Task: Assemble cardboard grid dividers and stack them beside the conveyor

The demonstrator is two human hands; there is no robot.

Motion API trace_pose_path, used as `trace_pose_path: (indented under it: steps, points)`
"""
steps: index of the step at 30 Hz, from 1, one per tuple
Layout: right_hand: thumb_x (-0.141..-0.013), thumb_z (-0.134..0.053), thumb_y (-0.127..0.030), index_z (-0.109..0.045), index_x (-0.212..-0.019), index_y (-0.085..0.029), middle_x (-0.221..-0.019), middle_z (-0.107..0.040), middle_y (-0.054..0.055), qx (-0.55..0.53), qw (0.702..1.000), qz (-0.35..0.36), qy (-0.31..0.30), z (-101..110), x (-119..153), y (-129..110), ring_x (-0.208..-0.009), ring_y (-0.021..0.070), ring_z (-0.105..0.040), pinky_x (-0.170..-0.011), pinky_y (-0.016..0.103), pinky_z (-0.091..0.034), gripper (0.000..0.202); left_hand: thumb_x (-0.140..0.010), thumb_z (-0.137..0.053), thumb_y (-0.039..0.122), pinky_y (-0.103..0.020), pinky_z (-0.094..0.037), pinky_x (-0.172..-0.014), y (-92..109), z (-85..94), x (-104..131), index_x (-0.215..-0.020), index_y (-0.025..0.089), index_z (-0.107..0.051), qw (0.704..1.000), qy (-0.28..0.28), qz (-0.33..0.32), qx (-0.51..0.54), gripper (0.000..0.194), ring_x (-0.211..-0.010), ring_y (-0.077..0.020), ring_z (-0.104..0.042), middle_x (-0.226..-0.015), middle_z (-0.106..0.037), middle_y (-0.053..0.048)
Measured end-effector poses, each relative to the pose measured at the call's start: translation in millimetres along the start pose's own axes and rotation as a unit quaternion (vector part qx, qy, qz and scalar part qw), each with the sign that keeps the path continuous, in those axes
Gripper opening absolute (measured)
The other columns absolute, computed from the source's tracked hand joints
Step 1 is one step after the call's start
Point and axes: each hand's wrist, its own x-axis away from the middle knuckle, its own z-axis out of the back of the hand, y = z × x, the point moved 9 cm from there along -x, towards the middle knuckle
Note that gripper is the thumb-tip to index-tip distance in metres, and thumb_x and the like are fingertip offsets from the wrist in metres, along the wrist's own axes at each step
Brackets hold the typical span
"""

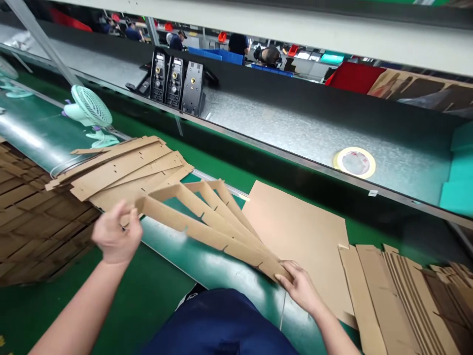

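Note:
A slotted cardboard divider hangs above the green bench in front of me, its strips fanned apart at the left and gathered at the right. My left hand, slightly blurred, pinches the left end of the nearest strip. The gathered right ends are gripped between the thumb and fingers of my right hand. Beyond my left hand lies a loose pile of flat slotted cardboard strips. Behind my right hand is a flat plain cardboard sheet, partly covered by that hand.
More cardboard strips are stacked at the right, and a tall cardboard stack stands at the left. A mint fan sits on the bench. The metal shelf ahead carries a tape roll and black parts.

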Motion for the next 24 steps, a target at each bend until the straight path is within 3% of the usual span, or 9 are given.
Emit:
trace_pose_path:
  steps: [3,5,8,11,14,16,18,20,24]
  points:
    - [-0.082,-0.059,-0.053,-0.064,-0.096,-0.020,-0.097,-0.067,0.006,-0.188,0.970,-0.053,-0.142,-0.7,-8.1,-18.7,-0.093,0.0233,-0.062,-0.083,0.035,-0.050,0.036,-0.081,-0.061,0.024,-0.042,-0.049,-0.090,43.0,51.6,-55.8,-0.133,0.015,-0.041,0.983,0.133,-0.092,0.086,0.056,-0.096,-0.0217,-0.062,-0.101,-0.065,-0.007]
    - [-0.077,-0.065,-0.055,-0.063,-0.089,-0.018,-0.090,-0.067,0.004,-0.286,0.929,-0.092,-0.218,-8.9,-13.2,-23.2,-0.087,0.0219,-0.063,-0.080,0.033,-0.050,0.039,-0.083,-0.058,0.023,-0.042,-0.046,-0.097,74.2,53.7,-79.7,-0.130,0.015,-0.045,0.976,0.134,-0.133,0.106,0.050,-0.106,-0.0217,-0.059,-0.111,-0.063,-0.007]
    - [-0.070,-0.072,-0.055,-0.064,-0.087,-0.016,-0.087,-0.068,0.004,-0.386,0.866,-0.142,-0.284,-29.3,-21.8,-15.3,-0.083,0.0211,-0.065,-0.082,0.035,-0.050,0.043,-0.088,-0.052,0.030,-0.045,-0.036,-0.107,108.4,8.1,-91.5,-0.131,0.015,-0.048,0.986,0.041,-0.140,0.081,0.045,-0.128,-0.0253,-0.043,-0.131,-0.053,-0.011]
    - [-0.066,-0.075,-0.057,-0.066,-0.096,-0.017,-0.093,-0.070,0.006,-0.441,0.830,-0.184,-0.288,-47.5,-33.2,2.7,-0.090,0.0226,-0.066,-0.087,0.036,-0.049,0.050,-0.093,-0.042,0.039,-0.051,-0.031,-0.108,110.9,-72.9,-67.1,-0.135,0.019,-0.047,0.989,-0.098,-0.102,0.039,0.047,-0.137,-0.0284,-0.030,-0.145,-0.041,-0.013]
    - [-0.073,-0.063,-0.065,-0.067,-0.098,-0.018,-0.100,-0.070,0.009,-0.410,0.847,-0.229,-0.248,-47.2,-46.9,27.6,-0.093,0.0235,-0.066,-0.084,0.037,-0.051,0.053,-0.094,-0.036,0.043,-0.058,-0.028,-0.106,87.4,-155.8,-11.3,-0.138,0.023,-0.045,0.965,-0.252,-0.070,-0.022,0.050,-0.141,-0.0323,-0.023,-0.151,-0.031,-0.014]
    - [-0.080,-0.049,-0.071,-0.068,-0.100,-0.020,-0.105,-0.069,0.010,-0.357,0.874,-0.260,-0.203,-32.2,-56.6,46.9,-0.095,0.0240,-0.066,-0.081,0.038,-0.053,0.057,-0.093,-0.037,0.044,-0.063,-0.025,-0.105,61.7,-196.3,33.1,-0.138,0.024,-0.046,0.934,-0.348,-0.041,-0.071,0.050,-0.141,-0.0344,-0.021,-0.151,-0.032,-0.016]
    - [-0.083,-0.041,-0.072,-0.069,-0.104,-0.023,-0.113,-0.067,0.010,-0.303,0.908,-0.253,-0.138,-6.1,-69.6,64.0,-0.104,0.0244,-0.063,-0.085,0.039,-0.052,0.059,-0.093,-0.037,0.046,-0.064,-0.024,-0.104,37.6,-218.5,72.3,-0.139,0.024,-0.046,0.902,-0.418,-0.015,-0.105,0.052,-0.141,-0.0352,-0.021,-0.150,-0.032,-0.016]
    - [-0.084,-0.042,-0.069,-0.067,-0.111,-0.025,-0.123,-0.063,0.008,-0.251,0.940,-0.213,-0.091,18.0,-82.5,77.2,-0.115,0.0244,-0.057,-0.093,0.039,-0.048,0.058,-0.092,-0.035,0.048,-0.064,-0.024,-0.105,22.7,-224.8,96.9,-0.139,0.024,-0.045,0.887,-0.445,-0.006,-0.123,0.053,-0.141,-0.0344,-0.021,-0.153,-0.028,-0.014]
    - [-0.080,-0.059,-0.052,-0.057,-0.127,-0.020,-0.113,-0.067,0.008,-0.140,0.960,-0.218,-0.103,30.1,-97.2,116.6,-0.105,0.0236,-0.061,-0.091,0.038,-0.048,0.057,-0.092,-0.033,0.050,-0.061,-0.024,-0.106,11.9,-219.4,111.1,-0.139,0.024,-0.044,0.887,-0.443,-0.002,-0.132,0.055,-0.141,-0.0330,-0.020,-0.155,-0.023,-0.012]
